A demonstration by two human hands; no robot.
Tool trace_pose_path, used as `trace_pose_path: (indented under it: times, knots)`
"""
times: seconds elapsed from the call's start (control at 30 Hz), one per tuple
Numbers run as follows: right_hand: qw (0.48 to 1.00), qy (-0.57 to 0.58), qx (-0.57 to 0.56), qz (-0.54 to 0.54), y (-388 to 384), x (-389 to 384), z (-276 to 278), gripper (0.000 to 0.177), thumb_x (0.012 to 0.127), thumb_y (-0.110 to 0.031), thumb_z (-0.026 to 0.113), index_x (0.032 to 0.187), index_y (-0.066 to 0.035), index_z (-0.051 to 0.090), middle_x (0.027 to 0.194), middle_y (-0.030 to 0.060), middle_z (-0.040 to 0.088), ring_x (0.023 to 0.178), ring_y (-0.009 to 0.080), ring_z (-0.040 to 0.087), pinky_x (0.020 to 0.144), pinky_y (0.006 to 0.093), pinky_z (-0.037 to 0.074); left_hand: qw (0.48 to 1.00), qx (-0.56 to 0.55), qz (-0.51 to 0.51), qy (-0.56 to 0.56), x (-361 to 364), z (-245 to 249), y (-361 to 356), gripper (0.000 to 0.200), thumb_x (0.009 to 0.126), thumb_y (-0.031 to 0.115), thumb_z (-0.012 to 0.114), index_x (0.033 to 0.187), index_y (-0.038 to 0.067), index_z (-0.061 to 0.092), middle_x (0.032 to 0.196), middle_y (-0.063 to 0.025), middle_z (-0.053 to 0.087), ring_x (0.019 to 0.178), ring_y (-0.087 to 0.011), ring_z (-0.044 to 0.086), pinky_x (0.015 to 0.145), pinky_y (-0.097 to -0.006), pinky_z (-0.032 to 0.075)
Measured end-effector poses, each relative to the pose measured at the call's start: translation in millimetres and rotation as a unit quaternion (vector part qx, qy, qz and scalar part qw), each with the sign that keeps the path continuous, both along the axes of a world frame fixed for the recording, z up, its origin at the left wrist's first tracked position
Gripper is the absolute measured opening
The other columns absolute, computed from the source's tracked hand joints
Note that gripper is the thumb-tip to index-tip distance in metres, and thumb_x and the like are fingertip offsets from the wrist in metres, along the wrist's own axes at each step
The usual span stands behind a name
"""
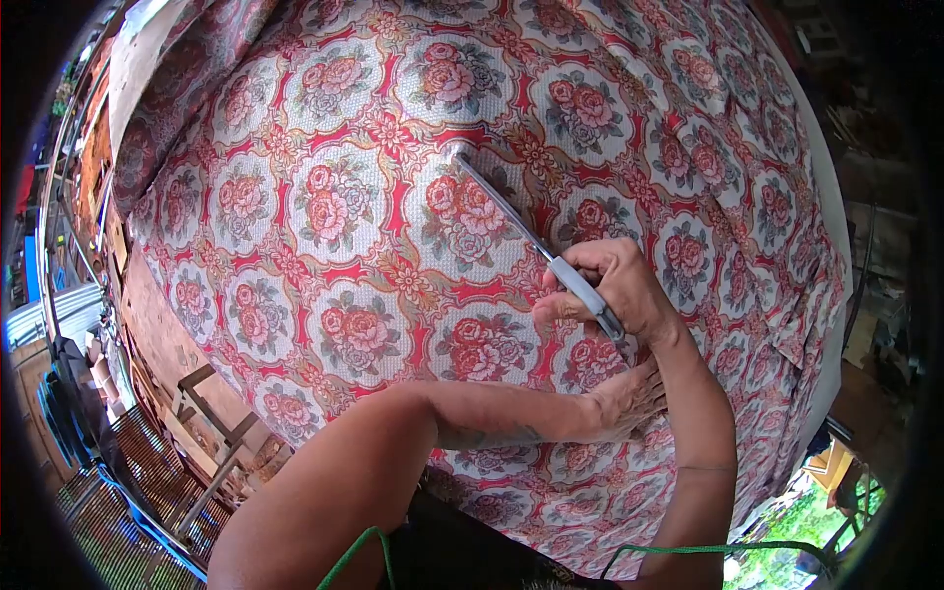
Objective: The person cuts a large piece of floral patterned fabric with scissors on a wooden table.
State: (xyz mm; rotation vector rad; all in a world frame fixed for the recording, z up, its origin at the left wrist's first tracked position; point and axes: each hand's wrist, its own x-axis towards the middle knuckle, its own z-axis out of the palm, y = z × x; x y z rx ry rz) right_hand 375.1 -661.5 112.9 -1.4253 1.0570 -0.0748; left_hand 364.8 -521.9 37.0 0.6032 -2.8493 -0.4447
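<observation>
"Hands, what state?"

"2 hands, near each other, different jobs. Right hand [619, 290] closed round grey handle [580, 285] of a long slim tool [503, 208]. Left hand [629, 398] spread flat on floral cloth [359, 339], just beside the right wrist. Can't tell if the 2 touch."

"Tool's where?"

"Over the cloth, slanting from the grip up and left to a pale tip [458, 152] amid the print. Can't tell if tip presses or only hovers. Exact tool type: unclear."

"How to handle it well?"

"My read: light grip, shaft low and near parallel to the surface, so the tip doesn't snag the weave. Left palm should press evenly, fingers out of the tool's line. Crossed-in forearm crowds the right wrist; a little more room between them would steer better."

"Cloth risks?"

"Fairly smooth mid-sheet, rumpled along right side [792, 320], folded over at upper left. Smooth outward, no dragging, or the print skews. Green cord [723, 548] runs by the right forearm; mind it when moving that arm."
</observation>
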Motion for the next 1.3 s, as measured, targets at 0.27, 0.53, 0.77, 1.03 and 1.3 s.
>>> trace_pose_path:
  times: [0.27, 0.53, 0.77, 1.03, 1.3]
  knots:
    - [0.992, -0.105, 0.070, -0.022, -21.9, 36.2, -9.5, 0.041, 0.079, -0.029, 0.088, 0.095, 0.003, 0.070, 0.074, 0.0076, 0.073, 0.052, 0.0046, 0.060, 0.044, 0.0175, 0.046, 1.000, 0.006, -0.008, -0.022, -5.5, -4.2, 2.5, 0.096, 0.091, 0.077, 0.038, 0.159, 0.012, 0.026, 0.166, -0.0046, 0.023, 0.155, -0.0258, 0.013, 0.126, -0.0557, 0.003]
    - [0.999, -0.001, -0.037, 0.040, -23.5, 36.6, -8.5, 0.048, 0.072, -0.039, 0.093, 0.081, 0.003, 0.073, 0.077, 0.0058, 0.073, 0.072, 0.0072, 0.065, 0.063, 0.0256, 0.051, 1.000, -0.006, -0.004, -0.004, -3.5, -5.6, 3.8, 0.095, 0.091, 0.076, 0.039, 0.159, 0.012, 0.025, 0.167, -0.0038, 0.022, 0.155, -0.0245, 0.012, 0.126, -0.0552, 0.003]
    - [0.991, -0.129, 0.041, 0.016, -21.5, 32.8, -16.7, 0.048, 0.077, -0.036, 0.089, 0.098, 0.001, 0.068, 0.071, 0.0003, 0.067, 0.054, 0.0031, 0.057, 0.047, 0.0192, 0.046, 1.000, 0.014, -0.009, -0.018, -5.7, 0.3, -1.2, 0.098, 0.089, 0.078, 0.041, 0.159, 0.012, 0.025, 0.166, -0.0043, 0.022, 0.155, -0.0254, 0.012, 0.126, -0.0562, 0.003]
    - [0.994, -0.089, 0.054, 0.011, -27.8, 40.9, -7.7, 0.044, 0.078, -0.038, 0.088, 0.091, 0.000, 0.069, 0.069, 0.0015, 0.068, 0.051, 0.0038, 0.057, 0.045, 0.0195, 0.045, 1.000, 0.003, -0.006, -0.017, -4.6, -3.1, 1.0, 0.099, 0.089, 0.079, 0.040, 0.161, 0.013, 0.021, 0.168, -0.0037, 0.019, 0.156, -0.0257, 0.009, 0.126, -0.0556, 0.002]
    - [0.999, -0.033, -0.026, 0.026, -28.2, 51.0, 4.5, 0.041, 0.071, -0.033, 0.094, 0.080, -0.001, 0.072, 0.067, -0.0017, 0.063, 0.062, 0.0021, 0.051, 0.054, 0.0232, 0.040, 0.999, 0.020, -0.021, -0.019, -7.8, -4.3, 1.7, 0.095, 0.091, 0.076, 0.040, 0.161, 0.013, 0.022, 0.168, -0.0028, 0.020, 0.156, -0.0246, 0.010, 0.126, -0.0545, 0.001]
